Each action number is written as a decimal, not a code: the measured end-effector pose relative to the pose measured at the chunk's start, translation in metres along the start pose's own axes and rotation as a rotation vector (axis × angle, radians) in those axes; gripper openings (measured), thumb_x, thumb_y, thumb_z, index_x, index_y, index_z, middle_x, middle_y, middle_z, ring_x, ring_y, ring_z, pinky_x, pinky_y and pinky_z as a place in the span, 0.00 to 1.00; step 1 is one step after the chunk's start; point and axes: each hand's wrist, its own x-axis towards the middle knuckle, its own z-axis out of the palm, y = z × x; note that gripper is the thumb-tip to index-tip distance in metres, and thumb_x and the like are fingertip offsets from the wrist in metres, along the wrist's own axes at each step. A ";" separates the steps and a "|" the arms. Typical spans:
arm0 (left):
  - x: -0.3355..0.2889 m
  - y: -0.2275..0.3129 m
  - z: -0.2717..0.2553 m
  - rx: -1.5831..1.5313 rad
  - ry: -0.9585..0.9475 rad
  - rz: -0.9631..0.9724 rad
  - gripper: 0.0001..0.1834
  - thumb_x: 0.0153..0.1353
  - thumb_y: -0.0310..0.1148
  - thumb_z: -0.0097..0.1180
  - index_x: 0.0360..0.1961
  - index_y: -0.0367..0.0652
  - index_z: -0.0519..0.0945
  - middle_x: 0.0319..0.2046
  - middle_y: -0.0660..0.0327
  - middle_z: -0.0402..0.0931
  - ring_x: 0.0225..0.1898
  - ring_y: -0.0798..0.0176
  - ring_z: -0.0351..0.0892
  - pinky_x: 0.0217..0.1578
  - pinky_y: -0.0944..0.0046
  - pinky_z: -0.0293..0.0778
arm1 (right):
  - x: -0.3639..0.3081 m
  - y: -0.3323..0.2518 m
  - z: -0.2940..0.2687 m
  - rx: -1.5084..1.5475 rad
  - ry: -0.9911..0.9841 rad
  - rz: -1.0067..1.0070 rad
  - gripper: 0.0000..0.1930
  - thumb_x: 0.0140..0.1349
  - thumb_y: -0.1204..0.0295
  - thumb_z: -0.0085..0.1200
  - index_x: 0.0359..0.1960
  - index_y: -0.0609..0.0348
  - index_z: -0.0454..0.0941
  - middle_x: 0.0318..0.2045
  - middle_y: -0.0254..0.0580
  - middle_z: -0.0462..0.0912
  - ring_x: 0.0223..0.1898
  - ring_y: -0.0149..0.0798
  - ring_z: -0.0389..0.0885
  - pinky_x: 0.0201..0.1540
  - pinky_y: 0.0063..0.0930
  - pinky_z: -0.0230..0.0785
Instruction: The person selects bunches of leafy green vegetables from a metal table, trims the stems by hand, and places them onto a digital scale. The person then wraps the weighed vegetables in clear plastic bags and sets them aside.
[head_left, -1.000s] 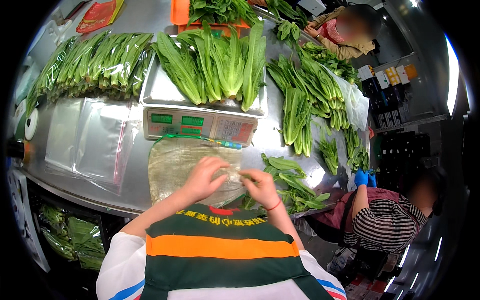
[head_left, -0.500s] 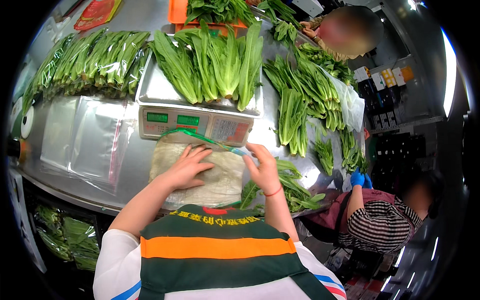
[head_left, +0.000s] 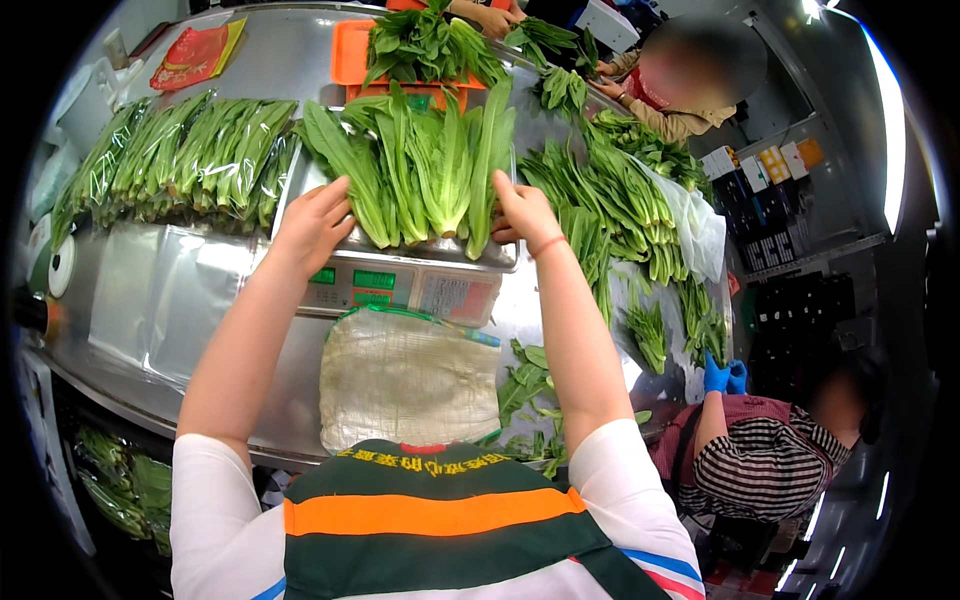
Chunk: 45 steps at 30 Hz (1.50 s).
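Both my left hand point(head_left: 318, 222) and right hand point(head_left: 522, 212) have left the near beige, green-edged woven cloth point(head_left: 410, 385); they now flank long, leafy green lettuces point(head_left: 425, 170) on the silver metal scale tray point(head_left: 400, 257) beyond. I judge work has turned there. Fingers point(head_left: 330, 195) are parted; leaf contact I cannot tell.

Tray point(head_left: 311, 172): shiny metal | lettuce point(head_left: 440, 180): semi-glossy | bags point(head_left: 195, 290): clear glossy plastic | pad point(head_left: 410, 385): matt, rough
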 end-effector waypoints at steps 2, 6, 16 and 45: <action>0.014 0.002 0.024 0.075 -0.068 -0.051 0.32 0.58 0.44 0.59 0.55 0.29 0.65 0.55 0.53 0.68 0.58 0.59 0.66 0.57 0.57 0.63 | 0.010 -0.018 0.028 -0.205 0.002 -0.126 0.38 0.58 0.42 0.46 0.48 0.74 0.73 0.33 0.57 0.80 0.30 0.43 0.82 0.30 0.32 0.74; 0.019 -0.007 0.051 0.093 -0.138 -0.080 0.30 0.56 0.39 0.62 0.54 0.34 0.68 0.47 0.56 0.74 0.46 0.59 0.76 0.46 0.59 0.73 | -0.007 -0.030 0.067 -0.126 -0.137 -0.277 0.35 0.59 0.45 0.48 0.46 0.74 0.74 0.39 0.58 0.80 0.44 0.44 0.79 0.47 0.32 0.69; -0.123 -0.101 -0.024 1.095 -0.588 0.311 0.35 0.45 0.39 0.70 0.56 0.46 0.71 0.54 0.60 0.71 0.57 0.56 0.67 0.59 0.53 0.59 | -0.152 0.085 0.047 -0.115 -0.483 -0.733 0.34 0.48 0.67 0.67 0.57 0.62 0.66 0.52 0.46 0.73 0.54 0.42 0.70 0.59 0.36 0.60; -0.164 -0.143 -0.016 2.076 -0.302 0.825 0.27 0.50 0.28 0.50 0.54 0.35 0.68 0.52 0.54 0.68 0.56 0.54 0.64 0.57 0.56 0.55 | -0.147 0.204 0.043 -0.792 -0.388 -0.557 0.11 0.57 0.71 0.53 0.41 0.57 0.79 0.36 0.50 0.79 0.39 0.50 0.78 0.43 0.35 0.72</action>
